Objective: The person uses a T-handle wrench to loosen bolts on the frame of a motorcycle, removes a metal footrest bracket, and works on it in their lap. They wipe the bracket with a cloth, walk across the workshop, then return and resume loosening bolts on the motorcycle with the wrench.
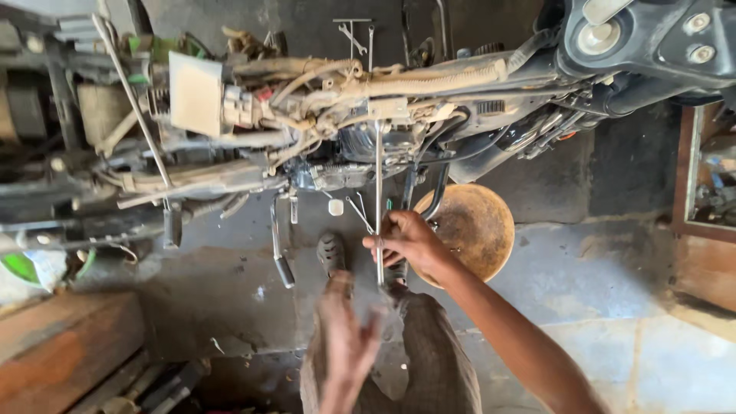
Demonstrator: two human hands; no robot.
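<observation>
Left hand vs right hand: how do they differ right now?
The right hand is sharp in view and closed around the long metal rod that runs up into the motorcycle engine; the left hand is motion-blurred and whether it grips anything cannot be told. The right hand sits higher, nearer the engine; the left hand is lower, over the person's lap. Both are bare and close to the rod's lower end.

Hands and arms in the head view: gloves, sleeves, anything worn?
Both bare. The right hand and its forearm show no glove, sleeve, watch or ring. The left hand is motion-blurred; no glove or sleeve shows, finer detail cannot be told.
</observation>
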